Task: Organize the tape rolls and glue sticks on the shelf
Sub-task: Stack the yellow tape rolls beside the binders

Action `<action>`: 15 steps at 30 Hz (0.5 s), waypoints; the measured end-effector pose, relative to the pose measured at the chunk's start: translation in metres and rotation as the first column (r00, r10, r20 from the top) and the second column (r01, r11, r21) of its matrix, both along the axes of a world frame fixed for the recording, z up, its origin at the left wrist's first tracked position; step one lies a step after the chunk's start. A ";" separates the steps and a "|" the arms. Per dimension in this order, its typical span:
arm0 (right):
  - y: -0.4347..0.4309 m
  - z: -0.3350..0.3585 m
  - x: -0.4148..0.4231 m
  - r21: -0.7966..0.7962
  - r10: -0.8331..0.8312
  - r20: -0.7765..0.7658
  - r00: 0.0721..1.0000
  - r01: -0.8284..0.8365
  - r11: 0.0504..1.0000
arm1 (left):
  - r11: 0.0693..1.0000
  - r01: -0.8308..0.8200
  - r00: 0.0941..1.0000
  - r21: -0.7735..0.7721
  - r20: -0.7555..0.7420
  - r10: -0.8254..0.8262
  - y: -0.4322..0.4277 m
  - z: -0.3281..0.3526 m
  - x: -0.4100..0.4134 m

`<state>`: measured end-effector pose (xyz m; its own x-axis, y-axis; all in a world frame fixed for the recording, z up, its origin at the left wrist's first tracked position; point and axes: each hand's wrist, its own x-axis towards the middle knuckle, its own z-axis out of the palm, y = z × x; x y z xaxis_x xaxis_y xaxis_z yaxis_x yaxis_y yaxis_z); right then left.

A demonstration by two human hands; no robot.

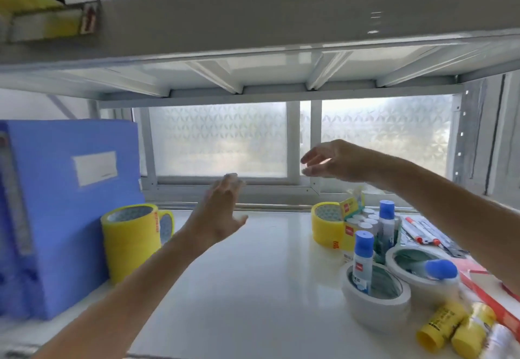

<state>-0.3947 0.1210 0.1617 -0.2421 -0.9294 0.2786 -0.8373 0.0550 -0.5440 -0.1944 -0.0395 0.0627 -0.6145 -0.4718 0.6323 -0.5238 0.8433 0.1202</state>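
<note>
Two bare arms reach into a white metal shelf [253, 288] in front of a frosted window. The left hand [222, 212] is raised over the middle of the shelf, fingers spread, holding and touching nothing. The right hand [334, 161] hangs higher and further back, fingers loosely extended with the thumb apart, also empty.

At left, a stack of yellow tape rolls [130, 243] stands just beside blue file boxes [70, 204]. The nearest box carries a white label with no legible writing. Red print runs down the tape, too blurred to read.

At right, a second yellow tape stack [326, 228] sits next to an open yellow carton of white-capped glue sticks [363, 222]. Nearer, two white tape rolls lie flat. The front roll [375, 299] has a blue-capped glue bottle [363, 260] standing upright in its core, its red logo unreadable. The rear roll [408, 260] has another blue-capped bottle [440, 271] lying across it. Two yellow glue sticks [450, 327] lie at the front right corner.
</note>
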 end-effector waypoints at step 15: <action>-0.236 -0.161 0.199 0.077 0.112 0.719 0.686 -0.239 0.968 | 0.896 -0.331 0.905 0.296 -0.170 0.390 -0.037 -0.076 0.176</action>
